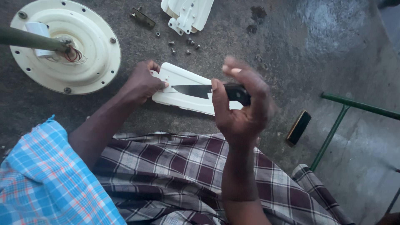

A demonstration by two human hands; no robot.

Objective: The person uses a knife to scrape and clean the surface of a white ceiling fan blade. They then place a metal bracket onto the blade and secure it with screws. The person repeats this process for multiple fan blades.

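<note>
Hands working on floor: right hand (241,112) is gripping a knife (208,90) by its black handle, tip on the cream fan blade (183,89); left hand (143,83) is pressing it flat, fingers closed over its end. Blade looks stiff, light; screws (183,46) and fan motor (64,43) lying beyond.

Single head-worn view, steeply downward, close over lap and concrete floor (316,50).

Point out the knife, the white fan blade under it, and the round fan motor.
knife (192,90), head view, on the flat of the blade.
white fan blade (180,76), head view, on its upper face.
round fan motor (85,41), head view, on the cream housing.
</note>
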